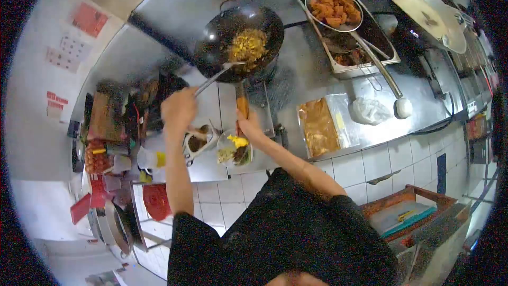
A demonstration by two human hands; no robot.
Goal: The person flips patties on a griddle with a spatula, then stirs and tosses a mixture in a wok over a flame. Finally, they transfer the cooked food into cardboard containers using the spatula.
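My left hand (179,108) is closed around the handle of a metal ladle (211,78), whose end reaches into a dark wok (211,34). Yellow and brown food (248,46) lies inside the wok. My right hand (251,128) is wrapped round the wok's wooden handle (242,107). Just below that hand, a clear container (226,151) holds yellow, pale and dark ingredients. To its left stands a white container (207,145) with brown contents.
At the back right, a strainer of orange-brown fried pieces (333,8) rests over a metal tray (390,53). A bag of brown contents (318,127), a crumpled plastic bag (369,110) and a large pale pan (418,8) are further right. Egg trays (98,161) are at left.
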